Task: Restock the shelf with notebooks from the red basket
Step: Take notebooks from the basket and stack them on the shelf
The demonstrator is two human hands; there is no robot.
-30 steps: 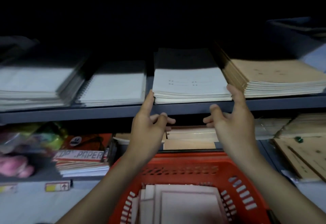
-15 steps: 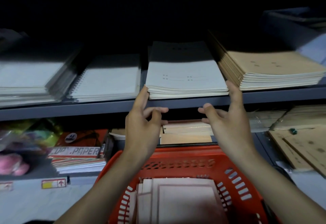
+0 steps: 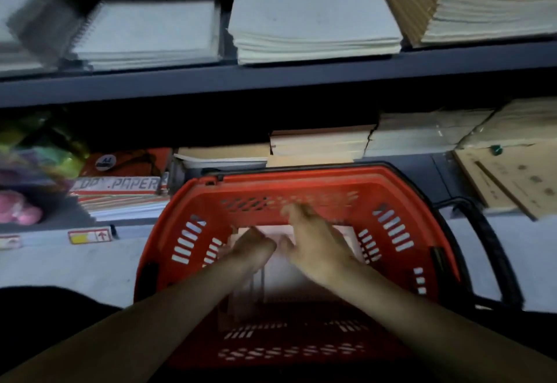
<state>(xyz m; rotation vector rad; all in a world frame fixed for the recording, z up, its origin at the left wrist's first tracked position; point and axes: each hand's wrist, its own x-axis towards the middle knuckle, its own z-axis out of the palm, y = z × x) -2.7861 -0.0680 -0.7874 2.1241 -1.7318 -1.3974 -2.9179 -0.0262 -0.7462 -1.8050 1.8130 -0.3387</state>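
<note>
The red basket [image 3: 301, 179] stands in front of the shelves, and pale notebooks [image 3: 280, 275] lie flat inside it. Both my hands are down inside the basket and blurred by motion. My left hand [image 3: 254, 250] touches the top notebook near its far left corner; its fingers are too smeared to read. My right hand [image 3: 313, 241] hovers over the far right part of the notebooks with its fingers stretched forward. A stack of white notebooks [image 3: 313, 24] lies on the upper shelf [image 3: 271, 80], straight above the basket.
On the upper shelf are spiral pads [image 3: 144, 33] to the left and brown notebooks [image 3: 470, 3] to the right. The lower shelf holds paper packs [image 3: 120, 186], book stacks [image 3: 319, 147] and brown envelopes [image 3: 512, 177]. The basket's black handle [image 3: 488, 241] hangs at the right.
Both hands have dropped from the front edge of the white stack on the upper shelf into the red basket. The camera has tilted down.
</note>
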